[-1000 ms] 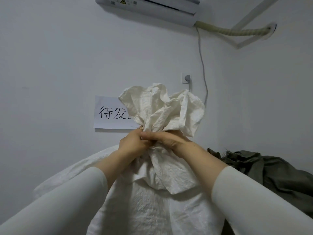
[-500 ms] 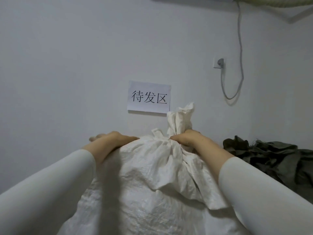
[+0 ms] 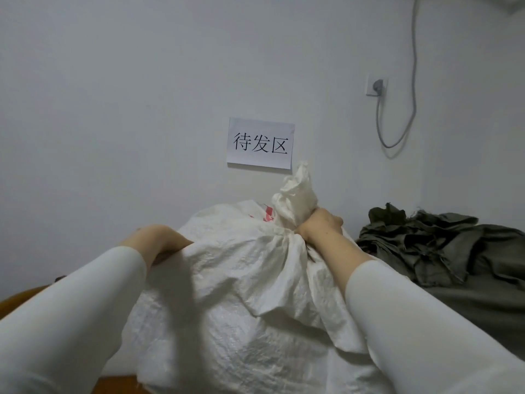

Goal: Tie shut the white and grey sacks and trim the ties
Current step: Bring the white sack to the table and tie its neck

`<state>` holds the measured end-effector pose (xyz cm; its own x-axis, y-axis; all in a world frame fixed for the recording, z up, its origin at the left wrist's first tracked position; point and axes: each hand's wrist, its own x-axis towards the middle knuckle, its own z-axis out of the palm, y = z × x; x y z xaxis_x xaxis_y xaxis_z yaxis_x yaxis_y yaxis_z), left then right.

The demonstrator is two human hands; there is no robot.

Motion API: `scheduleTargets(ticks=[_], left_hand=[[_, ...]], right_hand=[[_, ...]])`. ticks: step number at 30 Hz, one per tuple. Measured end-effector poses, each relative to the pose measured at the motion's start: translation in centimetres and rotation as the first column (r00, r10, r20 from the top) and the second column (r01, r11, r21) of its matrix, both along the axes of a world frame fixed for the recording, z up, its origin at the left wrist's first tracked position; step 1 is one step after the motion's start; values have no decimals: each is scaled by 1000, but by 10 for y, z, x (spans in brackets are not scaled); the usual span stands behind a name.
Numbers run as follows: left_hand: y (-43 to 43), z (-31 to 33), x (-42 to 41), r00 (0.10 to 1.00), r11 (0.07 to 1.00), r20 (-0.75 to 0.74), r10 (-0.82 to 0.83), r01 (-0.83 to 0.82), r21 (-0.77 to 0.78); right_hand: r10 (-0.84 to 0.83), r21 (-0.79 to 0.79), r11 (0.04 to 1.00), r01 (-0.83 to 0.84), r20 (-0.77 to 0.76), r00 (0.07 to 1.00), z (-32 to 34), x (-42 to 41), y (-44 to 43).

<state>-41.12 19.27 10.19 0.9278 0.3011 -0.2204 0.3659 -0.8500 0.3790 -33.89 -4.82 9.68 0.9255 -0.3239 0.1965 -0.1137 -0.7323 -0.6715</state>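
1. left hand: lower left of paper sign, resting on white sack's shoulder; fingers hidden, grasp cannot tell.
2. white sack: directly below paper sign.
3. right hand: below paper sign, fist clenched round white sack's gathered neck.
4. grey sack: lower right of paper sign, crumpled.

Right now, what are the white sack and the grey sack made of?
The white sack looks like woven plastic: slightly shiny, crinkly, with a fine weave. The grey sack looks like dull, soft cloth with frayed edges, but I can't be sure.
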Motion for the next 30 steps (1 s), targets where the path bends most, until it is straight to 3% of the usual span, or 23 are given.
scheduleTargets(ticks=[3,6,10,14,20,26,30], left_hand=[[10,-14,-25,987,984,119,109,-124,129],[33,-38,-31,976,960,190,108,-152,235],[54,-61,-49,976,978,173,130,-155,139],[66,-67,-71,931,959,240,276,-252,-127],[85,-40,-125,690,811,444,571,-389,-438],[83,26,-221,617,866,608,500,-354,-352],[59,47,-312,608,892,653,452,-336,-304]], right_hand=[[-27,19,999,26,30,999,0,-19,-3],[-62,186,982,43,95,994,-2,-44,3],[-114,400,916,32,184,976,6,-76,13],[-79,238,971,-4,339,937,29,-112,24],[25,247,937,-247,657,754,50,-167,35],[174,14,956,-292,777,605,112,-270,28],[153,63,929,-364,831,535,127,-339,-2]])
